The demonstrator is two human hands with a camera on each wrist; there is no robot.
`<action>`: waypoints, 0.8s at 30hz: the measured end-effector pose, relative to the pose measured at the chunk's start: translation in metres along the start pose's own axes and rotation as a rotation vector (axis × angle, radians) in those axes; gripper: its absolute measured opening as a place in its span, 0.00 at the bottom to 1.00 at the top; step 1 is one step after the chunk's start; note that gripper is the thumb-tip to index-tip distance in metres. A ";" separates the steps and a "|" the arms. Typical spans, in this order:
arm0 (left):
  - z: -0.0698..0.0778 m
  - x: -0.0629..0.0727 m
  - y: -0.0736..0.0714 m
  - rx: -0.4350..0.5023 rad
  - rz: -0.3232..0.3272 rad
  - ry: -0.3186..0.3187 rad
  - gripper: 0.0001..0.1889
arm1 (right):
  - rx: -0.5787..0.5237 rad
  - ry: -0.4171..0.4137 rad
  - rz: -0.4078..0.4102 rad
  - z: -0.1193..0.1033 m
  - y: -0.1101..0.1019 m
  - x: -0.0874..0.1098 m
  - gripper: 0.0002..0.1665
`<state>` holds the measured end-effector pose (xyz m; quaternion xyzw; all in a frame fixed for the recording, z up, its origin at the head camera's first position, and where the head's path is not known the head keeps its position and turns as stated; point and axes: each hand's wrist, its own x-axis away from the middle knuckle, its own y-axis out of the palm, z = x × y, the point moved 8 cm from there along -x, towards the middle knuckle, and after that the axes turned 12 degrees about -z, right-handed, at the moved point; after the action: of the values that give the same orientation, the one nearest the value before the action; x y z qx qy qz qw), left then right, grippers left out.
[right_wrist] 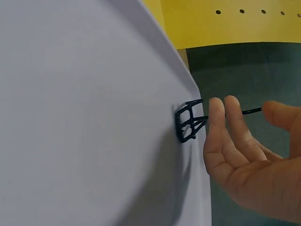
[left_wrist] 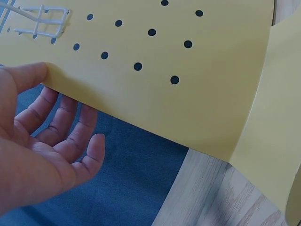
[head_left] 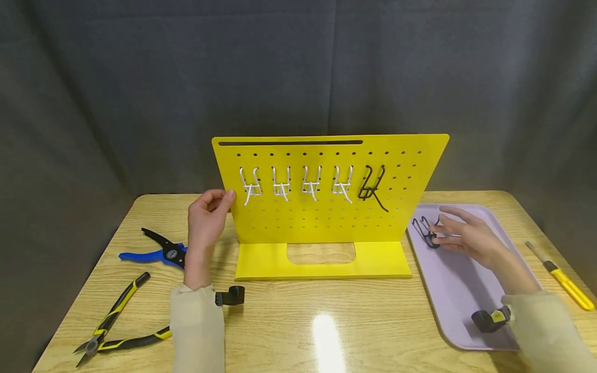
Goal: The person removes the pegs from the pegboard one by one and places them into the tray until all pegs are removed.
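- At the far left of the table [head_left: 275,321], black-and-yellow cutters [head_left: 95,343] are laid with their handles spread apart.
- Just beyond them, a blue-and-black hand tool [head_left: 172,254] is seen, partly covered by the left forearm.
- The left edge of the yellow pegboard [head_left: 336,235] is gripped by the left hand [head_left: 207,223]; the board is pinched between the thumb in front and the fingers behind.
- On the board, which is stood at the table's middle, four white hooks [head_left: 281,185] are hung in a row, followed on their right by a mounted black hook [head_left: 367,193].
- To the right of the board, a loose black hook [right_wrist: 184,125] is seen by the far left side of the lilac tray [head_left: 459,295].
- The right hand [head_left: 471,235] is held at that hook, fingers spread; whether its rod is touched cannot be told.
- Right of the tray, a yellow-handled screwdriver [head_left: 566,284] is laid on the table.
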<state>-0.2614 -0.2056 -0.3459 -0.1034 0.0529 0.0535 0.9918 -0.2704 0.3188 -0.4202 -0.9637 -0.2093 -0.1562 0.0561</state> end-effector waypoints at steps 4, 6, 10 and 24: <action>-0.001 0.000 0.000 -0.001 0.001 -0.006 0.18 | -0.033 -0.063 0.018 -0.010 0.000 0.007 0.41; -0.001 0.000 0.001 -0.001 0.002 -0.007 0.18 | -0.028 -0.100 0.024 -0.019 0.001 0.012 0.34; -0.001 -0.001 0.000 0.000 0.001 -0.001 0.18 | 0.013 -0.175 0.043 -0.043 0.007 0.021 0.18; 0.000 0.000 0.000 -0.003 -0.003 0.011 0.18 | -0.310 -0.656 0.152 -0.110 0.063 0.046 0.12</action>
<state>-0.2617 -0.2057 -0.3460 -0.1052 0.0581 0.0516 0.9914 -0.2351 0.2604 -0.3037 -0.9724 -0.1176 0.1355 -0.1492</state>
